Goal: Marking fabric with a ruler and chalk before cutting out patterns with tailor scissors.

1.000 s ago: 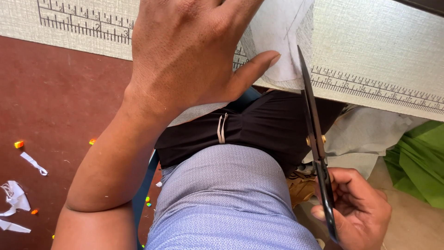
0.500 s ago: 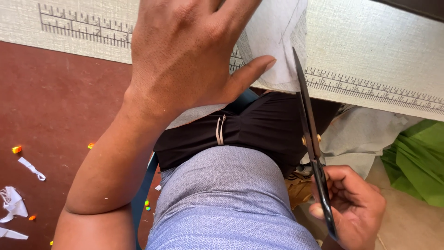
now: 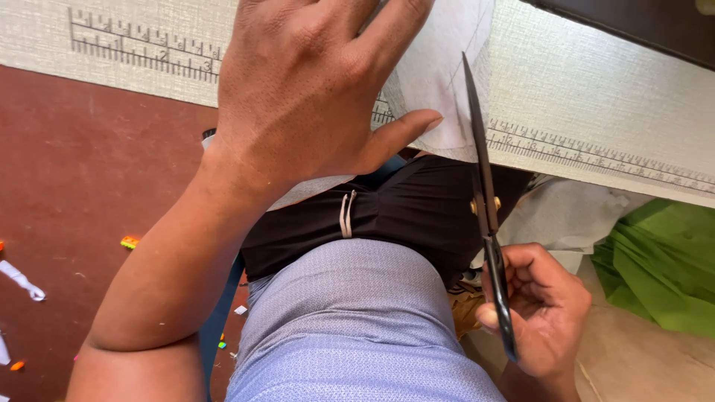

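We press our left hand (image 3: 313,97) flat, fingers spread, on the white fabric piece (image 3: 439,82) lying over the near edge of the table (image 3: 596,97). Our right hand (image 3: 540,309) is closed around the handles of the black scissors (image 3: 485,201), blades at the fabric's right side. Green cloth (image 3: 663,264) lies below the table edge.

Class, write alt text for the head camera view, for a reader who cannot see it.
Seen from above, a person's left hand presses white fabric flat on a table printed with ruler markings, while the right hand holds black scissors at the fabric's edge. Green cloth lies on the floor at right.
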